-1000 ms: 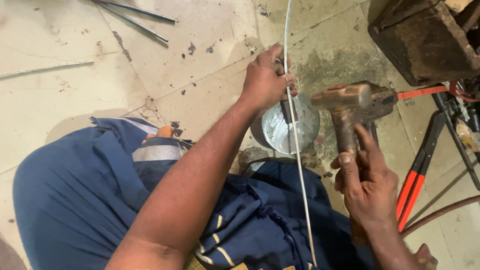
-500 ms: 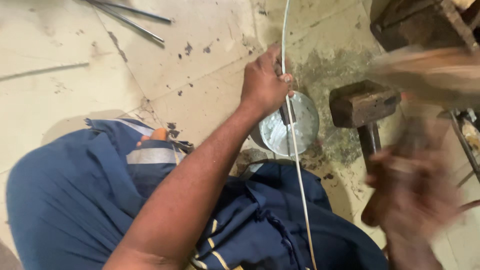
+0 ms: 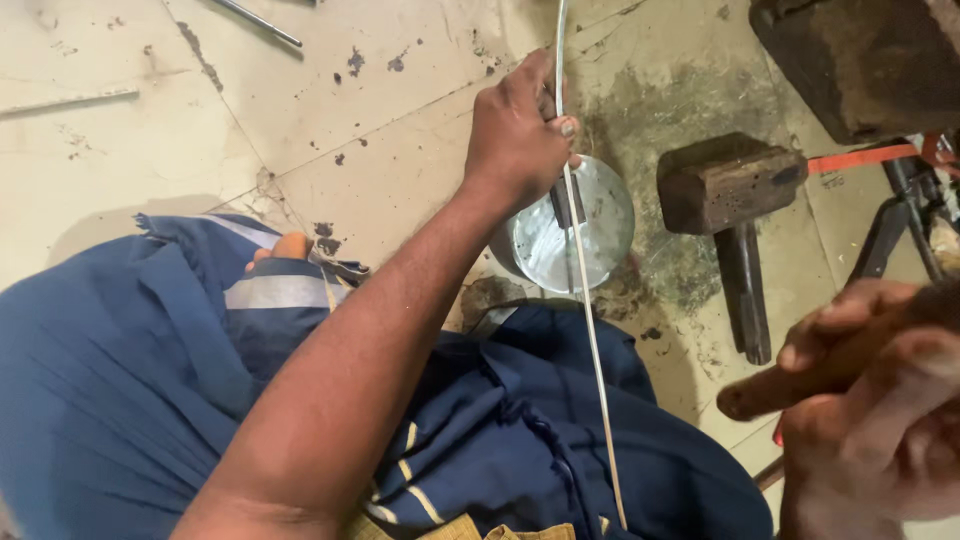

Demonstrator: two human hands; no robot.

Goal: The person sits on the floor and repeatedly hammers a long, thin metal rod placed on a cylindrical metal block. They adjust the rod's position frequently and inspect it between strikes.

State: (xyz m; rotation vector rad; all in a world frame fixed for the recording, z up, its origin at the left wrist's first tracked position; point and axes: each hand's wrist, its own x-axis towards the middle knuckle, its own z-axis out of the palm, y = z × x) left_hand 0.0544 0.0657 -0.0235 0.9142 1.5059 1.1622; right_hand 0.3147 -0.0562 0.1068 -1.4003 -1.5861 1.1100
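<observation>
Your left hand (image 3: 520,135) is closed around a thin, pale metal rod (image 3: 580,270). The grip is tight, with the thumb pressed against the rod near the top. You hold it there so that the rod lies flat across the shiny round metal block (image 3: 585,235) on the floor. The rod runs a long way: up past your hand to the top edge of the view, and down over your lap in the dark blue cloth (image 3: 500,440). Holding it close to the block probably keeps that part from sliding or bouncing.

Your right hand (image 3: 870,410) is low at the right edge, close to the camera and blurry. It is clenched around a brown wooden handle (image 3: 790,385). You cannot see the other end of the handle, so you cannot tell what tool it is. The hand is well apart from the rod and the block.

A heavy mallet (image 3: 730,215) with a dark blocky head lies on the floor just beside the round block, with its handle pointing toward you. Nobody is touching it. It looks easy to reach there.

Farther right are red-handled tools (image 3: 860,160), partly cut off. A big dark block (image 3: 860,55) sits in the top right corner. A thin steel bar (image 3: 258,22) lies on the cracked, stained floor (image 3: 120,140) at the top left.
</observation>
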